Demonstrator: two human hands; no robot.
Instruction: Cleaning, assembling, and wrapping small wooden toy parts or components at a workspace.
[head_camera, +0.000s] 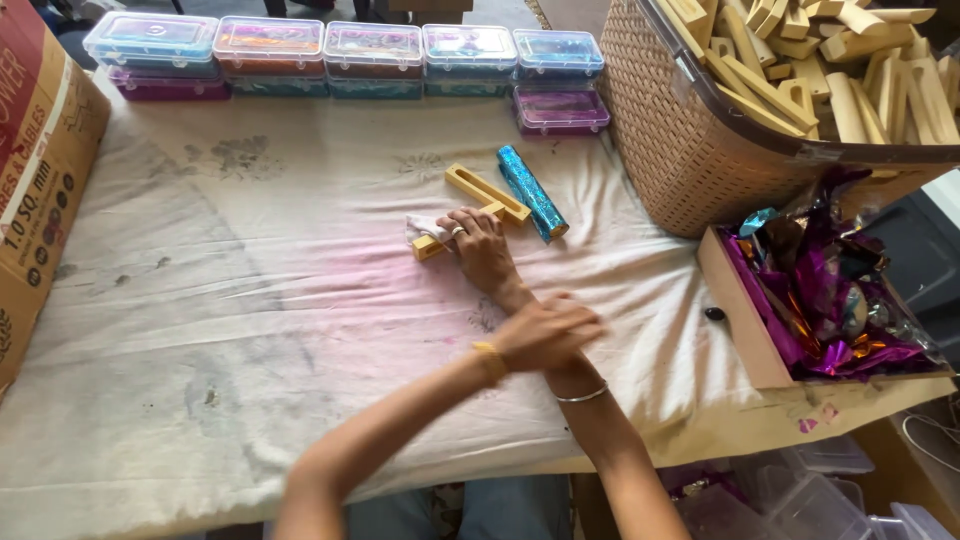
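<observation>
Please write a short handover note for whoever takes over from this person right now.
Right hand: rests on one end of the wood piece and on the white cloth; grip unclear.
Left hand: blurred, crossed over the right wrist, seems empty.
Things: the blue glitter roll lies beside the wood piece on the table sheet.
Done: the wood piece is out on the sheet and looks bare.
Left: the basket is full of wood pieces; the foil box is at the right and the lidded plastic boxes along the far edge.
</observation>
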